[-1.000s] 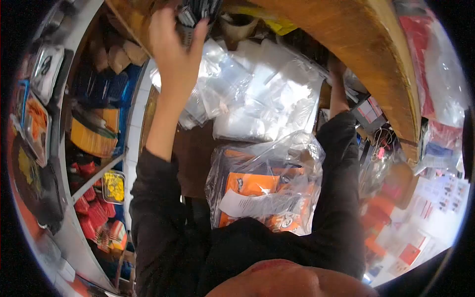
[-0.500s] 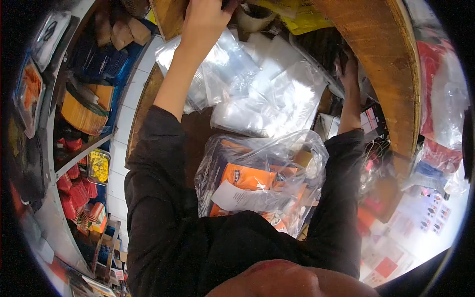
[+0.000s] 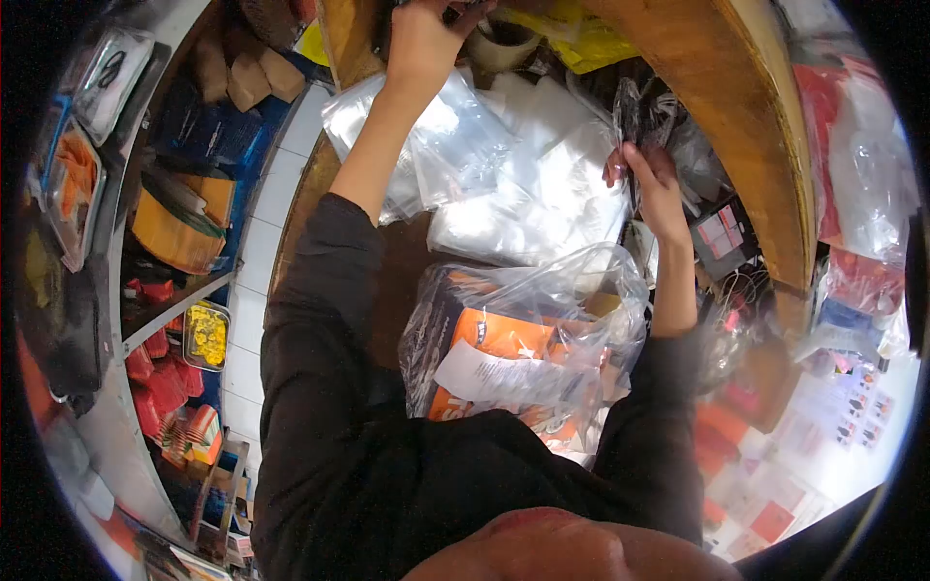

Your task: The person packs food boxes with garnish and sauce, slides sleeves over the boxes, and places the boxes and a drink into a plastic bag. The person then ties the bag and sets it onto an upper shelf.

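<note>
My right hand (image 3: 655, 189) pinches a dark, shiny plastic bag (image 3: 628, 116), which stands up above the fingers at the right of the drawer-like wooden space. My left hand (image 3: 426, 44) reaches to the top edge of the view, where its fingertips are partly cut off; I cannot make out whether they hold anything. Below both hands lie clear plastic bags (image 3: 552, 208), loosely stacked and glossy. Nearer my body, a large clear bag (image 3: 610, 300) encloses orange-and-dark packages (image 3: 504, 334) and a white printed paper (image 3: 494, 376).
A curved-looking wooden edge (image 3: 756, 107) borders the right side. A roll of tape (image 3: 502, 46) and yellow plastic (image 3: 591, 44) lie at the back. Left, a shelf (image 3: 179, 310) carries red packets and a yellow-filled container (image 3: 205, 336). Printed sheets (image 3: 862, 412) lie at right.
My right hand has drawn back toward me and slightly left from the dark area, with the dark plastic bag now raised in its fingers. My left hand stays near the top edge.
</note>
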Available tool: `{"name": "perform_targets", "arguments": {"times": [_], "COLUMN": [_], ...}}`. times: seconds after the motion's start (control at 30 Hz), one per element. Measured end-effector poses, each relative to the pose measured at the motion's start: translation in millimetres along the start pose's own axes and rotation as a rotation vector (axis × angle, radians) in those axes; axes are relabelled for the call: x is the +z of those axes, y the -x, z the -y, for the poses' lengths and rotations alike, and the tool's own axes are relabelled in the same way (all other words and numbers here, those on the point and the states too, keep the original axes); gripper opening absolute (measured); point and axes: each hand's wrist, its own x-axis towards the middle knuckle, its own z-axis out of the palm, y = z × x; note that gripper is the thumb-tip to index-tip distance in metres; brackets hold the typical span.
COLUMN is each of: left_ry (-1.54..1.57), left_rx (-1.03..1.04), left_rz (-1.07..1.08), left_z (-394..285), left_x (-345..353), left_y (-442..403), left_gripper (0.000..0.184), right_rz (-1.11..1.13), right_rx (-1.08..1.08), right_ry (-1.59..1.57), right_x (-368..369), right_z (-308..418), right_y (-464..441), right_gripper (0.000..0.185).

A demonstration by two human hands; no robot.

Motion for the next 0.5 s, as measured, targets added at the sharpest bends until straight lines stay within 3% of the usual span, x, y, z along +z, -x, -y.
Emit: {"name": "perform_targets", "arguments": {"times": [0.1, 0.17, 0.27, 0.37, 0.43, 0.5], "left_ry": [0.101, 0.13, 0.156, 0.04, -0.236, -0.193], "left_rx": [-0.076, -0.095, -0.164, -0.02, 0.166, 0.141], "left_rz": [-0.003, -0.003, 0.018, -0.009, 0.015, 0.122], "left_z": [-11.1, -19.1, -26.0, -17.6, -5.8, -4.4], "left_x": [-5.7, -9.3, -12.7, -17.6, -24.1, -27.8], "left_y": [2.0, 0.6, -2.0, -0.6, 0.9, 2.0], "left_gripper": [0.016, 0.016, 0.015, 0.015, 0.011, 0.019], "right_rz": [0.045, -0.137, -0.173, -0.244, -0.29, -0.222], "right_rx": [0.075, 0.11, 0.107, 0.077, 0.038, 0.053], "right_ry": [-0.082, -0.007, 0.117, 0.262, 0.268, 0.337], "right_x": [10.2, 16.5, 9.2, 15.3, 23.5, 28.1], "right_z": [14.2, 17.1, 7.3, 11.9, 18.0, 31.9], "right_y": [19.7, 27.9, 37.1, 43.8, 49.5, 51.9], "right_gripper": [0.026, 0.024, 0.026, 0.03, 0.032, 0.036]}}
